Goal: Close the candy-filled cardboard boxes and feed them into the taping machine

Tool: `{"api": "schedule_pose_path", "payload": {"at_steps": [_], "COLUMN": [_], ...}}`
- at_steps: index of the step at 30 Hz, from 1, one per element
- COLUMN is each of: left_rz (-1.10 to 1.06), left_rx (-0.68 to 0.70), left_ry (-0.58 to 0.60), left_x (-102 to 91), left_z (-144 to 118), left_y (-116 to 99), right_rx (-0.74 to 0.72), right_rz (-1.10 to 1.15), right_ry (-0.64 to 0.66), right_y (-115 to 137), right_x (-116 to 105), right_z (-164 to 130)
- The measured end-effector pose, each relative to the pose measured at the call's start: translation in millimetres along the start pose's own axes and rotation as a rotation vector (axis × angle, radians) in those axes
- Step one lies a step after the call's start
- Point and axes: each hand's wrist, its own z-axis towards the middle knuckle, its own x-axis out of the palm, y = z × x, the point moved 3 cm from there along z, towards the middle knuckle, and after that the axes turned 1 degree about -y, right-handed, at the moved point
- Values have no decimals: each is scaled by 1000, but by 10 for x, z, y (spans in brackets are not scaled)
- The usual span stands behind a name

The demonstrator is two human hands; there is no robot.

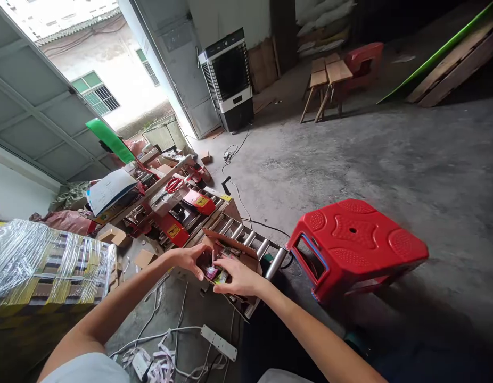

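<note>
Cardboard box point(226, 250) sits open at the near end of a roller conveyor point(250, 239), just below the middle of the frame, with its flaps standing up. Both hands are inside its mouth. The left hand point(190, 259) comes in from the lower left, its fingers point(199, 272) curled down onto small coloured packets point(214, 274) lying in the box. The right hand point(238, 276) comes in from the lower right and lies flat over the same packets, its fingers pressing on them rather than clenched around anything. Whether either hand actually grips a packet cannot be told, since the packets are small and partly covered.

Judging by how things lie, packing is under way and not finished: packets are in the box, but the flaps are up and nothing seals them. Farther along the conveyor, toward the upper left, stands the red and metal sealing machine point(178, 207), well apart from the box. A red plastic stool point(354, 239) stands just to the right of the conveyor's end. A wrapped stack of cartons point(50, 266) fills the left edge, and a white power strip point(218, 343) lies on the floor below the hands.
</note>
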Motion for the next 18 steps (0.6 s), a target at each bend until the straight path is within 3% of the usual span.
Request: {"api": "schedule_pose_path", "payload": {"at_steps": [4,6,10,13,15,18], "left_rz": [190,272,518,626,642,596], "left_rx": [55,14,-98,9,168,321], "left_ry": [-109,-181,-424,-654,-641,-489], "left_x": [50,77,154,281,416,561], "left_z": [37,123,284,277,256,261], "left_y": [-25,-34,-66,-117,-131,-116], "right_rx": [59,97,155,170,108,7], "right_rz": [-113,-134,-207,-272,-365,-601], "right_ry": [47,36,-73,-165,-269,-497], "right_y": [16,-35,-130,-155,-138,-67], "right_x": [0,-40,-47,77,147,117], "right_z": [82,129,152,103,59,16]}}
